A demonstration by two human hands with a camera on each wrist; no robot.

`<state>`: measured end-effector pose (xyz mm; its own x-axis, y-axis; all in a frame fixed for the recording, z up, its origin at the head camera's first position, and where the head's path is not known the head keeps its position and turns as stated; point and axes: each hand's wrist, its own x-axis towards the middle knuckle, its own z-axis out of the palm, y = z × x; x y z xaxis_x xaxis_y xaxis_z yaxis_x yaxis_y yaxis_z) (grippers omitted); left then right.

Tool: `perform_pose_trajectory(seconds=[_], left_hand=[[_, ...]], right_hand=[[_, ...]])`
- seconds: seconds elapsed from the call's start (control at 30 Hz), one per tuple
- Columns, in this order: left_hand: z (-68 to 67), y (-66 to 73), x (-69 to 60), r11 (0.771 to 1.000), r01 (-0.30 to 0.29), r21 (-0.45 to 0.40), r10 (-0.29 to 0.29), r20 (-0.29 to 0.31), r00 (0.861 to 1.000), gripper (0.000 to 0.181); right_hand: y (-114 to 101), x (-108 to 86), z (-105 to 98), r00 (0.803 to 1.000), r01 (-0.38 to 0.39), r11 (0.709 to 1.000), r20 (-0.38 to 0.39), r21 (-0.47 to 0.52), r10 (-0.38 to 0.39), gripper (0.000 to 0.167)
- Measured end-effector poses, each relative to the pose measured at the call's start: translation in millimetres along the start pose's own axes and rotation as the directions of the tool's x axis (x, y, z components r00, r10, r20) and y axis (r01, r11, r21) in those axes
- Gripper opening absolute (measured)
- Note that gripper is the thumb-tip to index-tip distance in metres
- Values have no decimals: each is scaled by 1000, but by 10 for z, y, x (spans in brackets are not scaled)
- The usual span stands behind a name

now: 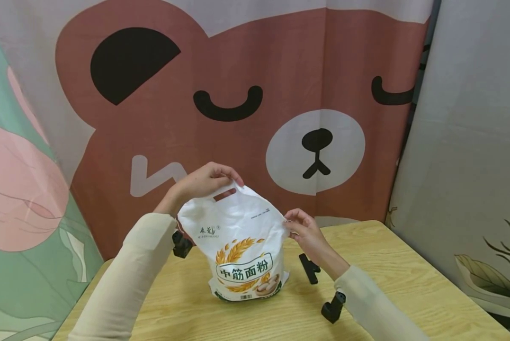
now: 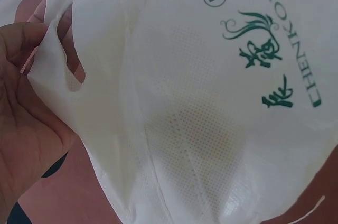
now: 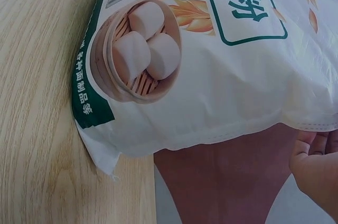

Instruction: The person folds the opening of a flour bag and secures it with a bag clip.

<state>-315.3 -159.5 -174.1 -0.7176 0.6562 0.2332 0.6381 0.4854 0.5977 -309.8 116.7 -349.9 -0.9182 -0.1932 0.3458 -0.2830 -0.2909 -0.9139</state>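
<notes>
A white flour bag (image 1: 246, 237) with wheat and green lettering stands upright on the wooden table. My left hand (image 1: 208, 180) pinches its top edge beside the cut-out handle slot; in the left wrist view the same hand (image 2: 31, 102) has the fabric between thumb and fingers, partly behind the bag (image 2: 174, 102). With thumb and fingertips, my right hand (image 1: 308, 234) pinches the bag's right side edge. The right wrist view shows that hand (image 3: 319, 168) at the seam of the bag (image 3: 222, 86), its fingertips partly hidden.
Right of the bag on the table (image 1: 391, 265) lies a black object (image 1: 309, 269). Black devices sit by each wrist, the left one (image 1: 181, 244) and the right one (image 1: 334, 307). Behind the table hangs a curtain (image 1: 255, 142) with a bear print.
</notes>
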Motion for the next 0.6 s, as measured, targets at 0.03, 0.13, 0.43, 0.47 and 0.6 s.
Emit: perform_pose_trajectory(seconds=[0.03, 0.13, 0.43, 0.47, 0.6], left_hand=[[2, 1, 1, 1000, 2, 0, -2, -2, 1000, 25], [8, 0, 5, 1000, 10, -3, -10, -10, 1000, 24], [26, -10, 24, 1000, 26, 17, -26, -18, 1000, 25], [27, -9, 27, 999, 27, 26, -26, -21, 999, 26], [33, 4, 38, 998, 21, 59, -19, -38, 999, 24]], right_hand=[[-1, 1, -1, 1000, -3, 1000, 1, 7, 3, 8], [-7, 5, 0, 1000, -13, 1000, 5, 26, 13, 8], [-19, 15, -27, 999, -40, 997, 30, 59, 38, 12], [-22, 16, -31, 999, -42, 997, 35, 64, 40, 12], [-35, 22, -40, 998, -48, 996, 50, 75, 45, 10]])
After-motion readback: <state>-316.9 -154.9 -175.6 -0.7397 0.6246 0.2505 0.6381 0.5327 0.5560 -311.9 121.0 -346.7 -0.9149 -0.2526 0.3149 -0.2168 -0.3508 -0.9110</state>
